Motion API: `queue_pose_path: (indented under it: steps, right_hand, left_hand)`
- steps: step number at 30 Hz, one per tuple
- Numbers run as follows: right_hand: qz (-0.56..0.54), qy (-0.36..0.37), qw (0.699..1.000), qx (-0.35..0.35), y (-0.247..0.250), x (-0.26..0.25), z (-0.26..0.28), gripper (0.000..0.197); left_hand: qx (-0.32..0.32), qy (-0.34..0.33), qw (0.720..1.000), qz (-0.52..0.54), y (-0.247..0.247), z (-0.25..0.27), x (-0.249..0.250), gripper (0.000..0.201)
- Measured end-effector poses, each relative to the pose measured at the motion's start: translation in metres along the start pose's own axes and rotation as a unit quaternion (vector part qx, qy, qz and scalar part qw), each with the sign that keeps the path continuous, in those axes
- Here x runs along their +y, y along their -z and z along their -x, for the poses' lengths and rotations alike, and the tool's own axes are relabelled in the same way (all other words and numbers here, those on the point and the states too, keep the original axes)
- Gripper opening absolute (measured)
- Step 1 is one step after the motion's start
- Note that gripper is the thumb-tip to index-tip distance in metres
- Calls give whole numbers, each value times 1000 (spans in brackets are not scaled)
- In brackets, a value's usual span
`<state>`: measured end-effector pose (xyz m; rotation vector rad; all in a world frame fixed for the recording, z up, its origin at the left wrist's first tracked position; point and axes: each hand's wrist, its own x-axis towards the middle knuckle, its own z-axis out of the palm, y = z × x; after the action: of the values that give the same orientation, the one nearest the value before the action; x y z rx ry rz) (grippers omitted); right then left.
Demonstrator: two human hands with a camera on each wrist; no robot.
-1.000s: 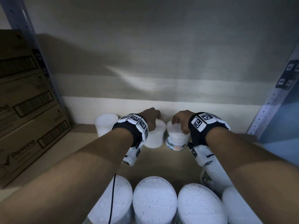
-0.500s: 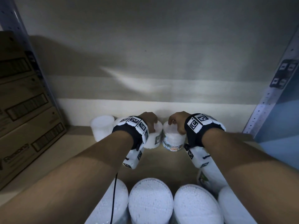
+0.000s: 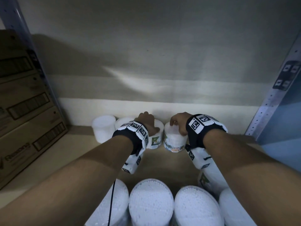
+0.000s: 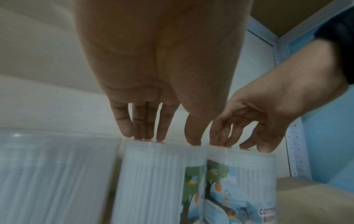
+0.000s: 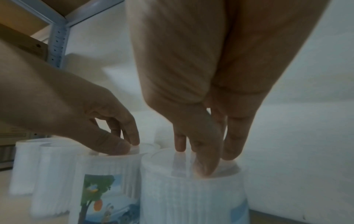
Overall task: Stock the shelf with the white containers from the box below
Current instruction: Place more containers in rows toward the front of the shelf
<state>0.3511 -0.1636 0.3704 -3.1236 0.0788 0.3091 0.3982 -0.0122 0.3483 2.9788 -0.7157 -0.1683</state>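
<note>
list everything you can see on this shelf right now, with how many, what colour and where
cotton bud containers on the shelf: four, white with a picture label, upright in a row against the back wall, the two at the right side by side under the hands
cotton bud containers below: at least four tops, white, along the bottom edge of the head view
cardboard boxes: stacked, brown, left end of the shelf
shelf board: one, tan
shelf uprights: two, grey metal, left and right
wrist cameras: two, black and white with square markers
left hand: fingers straight, tips on one container's lid
right hand: fingertips on the neighbouring container's lid
</note>
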Motion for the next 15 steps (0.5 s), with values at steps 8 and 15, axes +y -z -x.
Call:
queue_pose_path:
  steps: [8,15]
  right_hand:
    - [2,4,1000,2,-1,0,0,52]
    - [-1,11,1000,6,-2,3,-1,52]
  left_hand:
    - [-6,-25,999,27,3,2,-3,54]
    - [-45,-69,994,68,13,3,-7,53]
